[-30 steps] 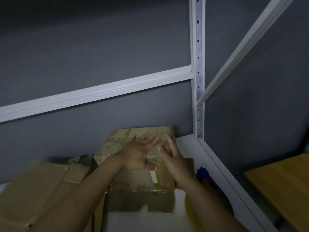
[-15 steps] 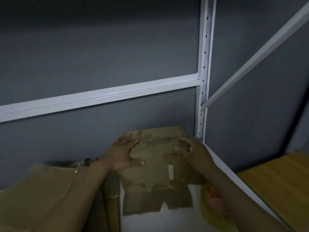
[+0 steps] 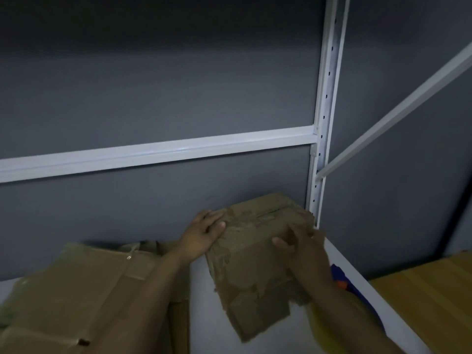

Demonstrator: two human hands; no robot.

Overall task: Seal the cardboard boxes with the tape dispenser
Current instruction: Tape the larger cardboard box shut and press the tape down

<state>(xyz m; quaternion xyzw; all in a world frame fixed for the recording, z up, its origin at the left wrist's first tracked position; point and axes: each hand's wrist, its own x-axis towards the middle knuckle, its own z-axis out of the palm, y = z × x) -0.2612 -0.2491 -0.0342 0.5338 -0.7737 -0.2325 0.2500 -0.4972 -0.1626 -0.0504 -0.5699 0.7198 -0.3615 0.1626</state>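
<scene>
1. Head view: the left hand (image 3: pixel 204 233) and right hand (image 3: pixel 304 242) each close their grip on the cardboard box (image 3: pixel 255 256), which sits tilted on the shelf (image 3: pixel 204 318).
2. The top seam looks untaped, and what seems to be the tape dispenser (image 3: pixel 339 279) lies unheld beside the right arm. Sealing is all ahead.

Just 1 view, from the camera on my head: wide-angle, facing forward and down into the shelf (image 3: pixel 207 320) corner, close enough that my left hand (image 3: pixel 201 236), right hand (image 3: pixel 304 246) and the cardboard box (image 3: pixel 255 256) sit low-centre, grey wall (image 3: pixel 153 72) filling the top.
</scene>
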